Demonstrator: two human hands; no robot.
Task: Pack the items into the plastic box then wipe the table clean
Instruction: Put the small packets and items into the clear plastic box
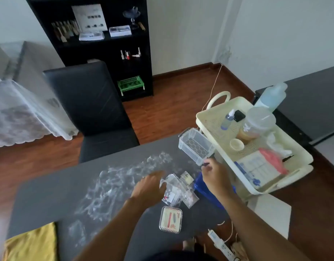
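Note:
A clear plastic box (195, 146) hangs tilted over the far right corner of the grey table (68, 187). My right hand (216, 176) grips its near end. My left hand (149, 187) lies palm down with fingers spread, touching the left edge of a pile of small clear packets (178, 191). A small lidded clear case with a printed card (170, 219) lies nearer to me. A blue flat piece (203, 193) sits partly hidden under my right wrist. White smears (113, 183) cover the table's middle. A yellow cloth (32, 243) lies at the near left corner.
A cream basket (209, 117) stands at the right with a spray bottle, a jar, a cup and papers inside. A black chair (91, 106) stands behind the table. A power strip (220, 245) and cord lie on the floor near the right.

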